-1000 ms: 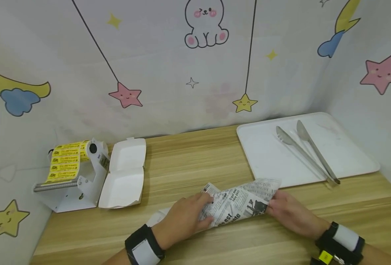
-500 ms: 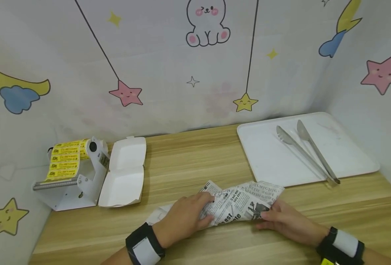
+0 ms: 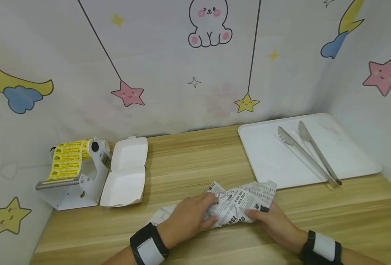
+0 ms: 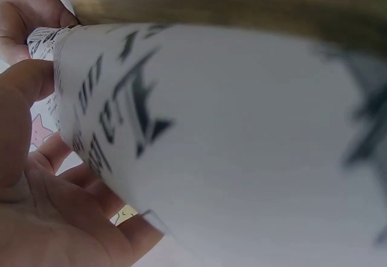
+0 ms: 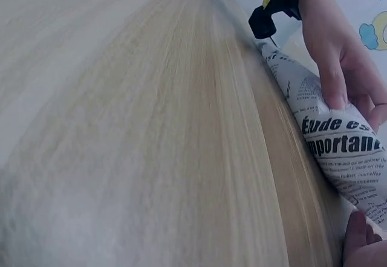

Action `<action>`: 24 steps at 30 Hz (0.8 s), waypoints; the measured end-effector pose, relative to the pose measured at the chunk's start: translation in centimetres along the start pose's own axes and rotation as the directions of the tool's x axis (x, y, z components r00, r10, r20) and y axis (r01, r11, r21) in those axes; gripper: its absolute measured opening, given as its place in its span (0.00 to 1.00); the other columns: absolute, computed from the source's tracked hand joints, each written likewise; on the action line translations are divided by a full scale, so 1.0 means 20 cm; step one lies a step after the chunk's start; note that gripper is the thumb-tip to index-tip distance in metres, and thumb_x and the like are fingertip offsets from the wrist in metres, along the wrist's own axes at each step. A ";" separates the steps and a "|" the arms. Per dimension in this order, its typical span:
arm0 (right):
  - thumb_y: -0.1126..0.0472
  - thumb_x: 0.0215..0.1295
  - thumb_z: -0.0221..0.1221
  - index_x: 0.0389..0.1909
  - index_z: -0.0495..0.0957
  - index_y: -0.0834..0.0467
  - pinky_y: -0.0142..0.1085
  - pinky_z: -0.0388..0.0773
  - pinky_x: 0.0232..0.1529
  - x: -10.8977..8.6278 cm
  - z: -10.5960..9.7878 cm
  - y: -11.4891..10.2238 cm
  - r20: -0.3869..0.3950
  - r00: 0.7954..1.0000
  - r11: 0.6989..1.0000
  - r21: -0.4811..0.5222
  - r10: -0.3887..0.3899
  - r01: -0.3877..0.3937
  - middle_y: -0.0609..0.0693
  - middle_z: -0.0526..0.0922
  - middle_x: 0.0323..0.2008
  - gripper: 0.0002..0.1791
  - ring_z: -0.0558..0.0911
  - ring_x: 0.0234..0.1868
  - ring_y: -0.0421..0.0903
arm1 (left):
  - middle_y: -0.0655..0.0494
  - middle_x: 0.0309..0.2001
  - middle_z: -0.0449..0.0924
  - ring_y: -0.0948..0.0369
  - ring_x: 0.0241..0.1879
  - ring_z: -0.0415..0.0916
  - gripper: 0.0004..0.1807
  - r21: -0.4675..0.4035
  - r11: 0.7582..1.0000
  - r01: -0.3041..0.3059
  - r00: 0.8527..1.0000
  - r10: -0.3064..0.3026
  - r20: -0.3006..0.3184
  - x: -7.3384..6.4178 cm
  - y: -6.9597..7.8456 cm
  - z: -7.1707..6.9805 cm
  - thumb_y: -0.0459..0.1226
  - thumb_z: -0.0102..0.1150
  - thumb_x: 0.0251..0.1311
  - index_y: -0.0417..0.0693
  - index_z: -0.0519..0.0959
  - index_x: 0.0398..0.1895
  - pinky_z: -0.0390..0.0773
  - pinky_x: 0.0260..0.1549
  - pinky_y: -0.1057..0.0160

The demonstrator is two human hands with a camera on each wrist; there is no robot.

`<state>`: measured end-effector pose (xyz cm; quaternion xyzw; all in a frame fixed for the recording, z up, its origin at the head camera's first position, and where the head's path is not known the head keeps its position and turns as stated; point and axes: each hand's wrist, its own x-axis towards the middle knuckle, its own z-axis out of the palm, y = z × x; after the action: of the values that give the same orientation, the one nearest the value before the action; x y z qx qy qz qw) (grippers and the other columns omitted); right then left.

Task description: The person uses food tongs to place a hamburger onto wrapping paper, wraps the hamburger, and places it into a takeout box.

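A roll of newsprint-patterned wrapping paper (image 3: pixel 236 208) lies slantwise near the front of the table; its contents are hidden. My left hand (image 3: pixel 187 221) grips it left of the middle, thumb on the near side and fingers over the top. At the loose right end, my right hand (image 3: pixel 279 224) pinches the paper, its thumb in front and its fingers behind. In the left wrist view a wide white flap of the paper (image 4: pixel 242 140) spreads beside the left hand (image 4: pixel 60 200). The right wrist view shows the left hand's thumb pressing the printed paper (image 5: pixel 338 140).
Behind the left hand stands an open white takeaway box (image 3: pixel 124 186), beside a label dispenser (image 3: pixel 73 195) with a roll of yellow labels. A white tray (image 3: pixel 265 162) at the back right bears metal tongs (image 3: pixel 309 154). A printed cloth (image 3: pixel 169 73) hangs behind the table.
My right hand has let its hold on the right end loosen, then shifted left with its thumb now on the near side. The paper's right end sits further left. The left hand keeps its grip.
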<state>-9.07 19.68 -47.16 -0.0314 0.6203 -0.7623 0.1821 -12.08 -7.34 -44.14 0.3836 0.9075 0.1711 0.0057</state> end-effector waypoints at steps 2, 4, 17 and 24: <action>0.73 0.66 0.57 0.75 0.43 0.73 0.29 0.72 0.61 0.00 0.02 0.00 -0.007 1.000 1.000 0.021 0.001 -0.001 0.49 0.75 0.65 0.42 0.78 0.59 0.34 | 0.58 0.51 0.81 0.66 0.42 0.79 0.24 -0.002 1.000 -0.003 1.000 0.003 0.004 0.00 0.00 0.00 0.47 0.68 0.65 0.49 0.75 0.59 0.80 0.35 0.61; 0.74 0.66 0.55 0.76 0.40 0.72 0.30 0.72 0.62 0.00 0.03 0.00 0.000 1.000 0.999 0.042 0.000 0.000 0.52 0.72 0.67 0.44 0.77 0.60 0.34 | 0.58 0.51 0.81 0.65 0.42 0.79 0.24 -0.004 1.000 -0.005 1.000 0.005 0.005 0.00 0.00 0.00 0.47 0.67 0.65 0.49 0.75 0.59 0.80 0.37 0.60; 0.75 0.48 0.58 0.80 0.32 0.65 0.14 0.43 0.63 -0.01 0.17 -0.10 0.028 0.988 0.923 -0.353 -0.154 0.153 0.68 0.34 0.80 0.61 0.36 0.78 0.64 | 0.49 0.63 0.78 0.54 0.58 0.80 0.24 -0.002 1.000 -0.002 1.000 0.002 0.016 0.00 0.01 0.02 0.47 0.66 0.67 0.49 0.75 0.61 0.81 0.50 0.53; 0.75 0.50 0.58 0.82 0.29 0.57 0.19 0.31 0.69 -0.01 0.21 -0.09 0.250 0.927 0.726 -0.578 -0.279 0.374 0.59 0.26 0.81 0.63 0.29 0.79 0.48 | 0.48 0.64 0.77 0.55 0.56 0.81 0.26 0.019 1.000 -0.011 1.000 0.011 0.002 0.00 0.01 0.03 0.49 0.67 0.65 0.48 0.75 0.61 0.82 0.50 0.53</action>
<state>-8.19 16.13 -44.50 -0.2534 0.8039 -0.5337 0.0690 -11.95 -7.01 -44.67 0.3889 0.9069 0.1620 0.0021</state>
